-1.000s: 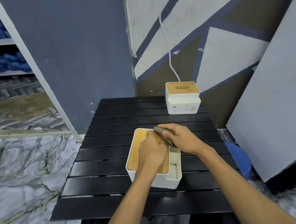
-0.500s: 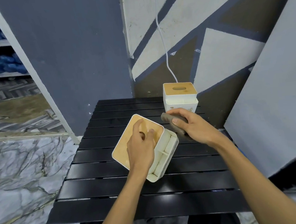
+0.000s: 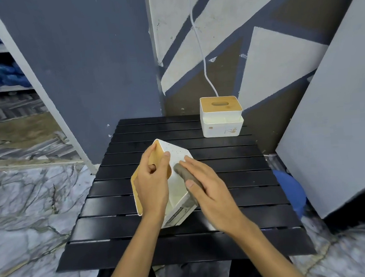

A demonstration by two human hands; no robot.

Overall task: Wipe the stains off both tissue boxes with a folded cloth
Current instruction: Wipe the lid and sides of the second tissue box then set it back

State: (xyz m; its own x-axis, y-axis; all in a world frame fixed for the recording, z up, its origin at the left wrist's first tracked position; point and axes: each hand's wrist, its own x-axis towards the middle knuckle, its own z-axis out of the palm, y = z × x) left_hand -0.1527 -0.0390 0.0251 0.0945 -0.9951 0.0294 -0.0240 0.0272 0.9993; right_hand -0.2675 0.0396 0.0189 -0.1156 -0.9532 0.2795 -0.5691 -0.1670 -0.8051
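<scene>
Stage: near box (image 3: 174, 160) is under the cloth (image 3: 185, 178) now; far box (image 3: 221, 117) looks untouched, so about half or more is left, I judge.
Near box: mid-bench, tipped on edge, wooden lid turned left, a white speckled side up.
Left hand (image 3: 153, 183): grip pinching the near box, one finger in the lid slot.
Right hand (image 3: 211, 192): grip pressed on the folded grey cloth, flat against the white side.
Far box: upright at the bench's (image 3: 233, 167) far right corner, brown stain on its front.
Look: white plastic, small dark specks; whether any have gone, cannot tell.
</scene>
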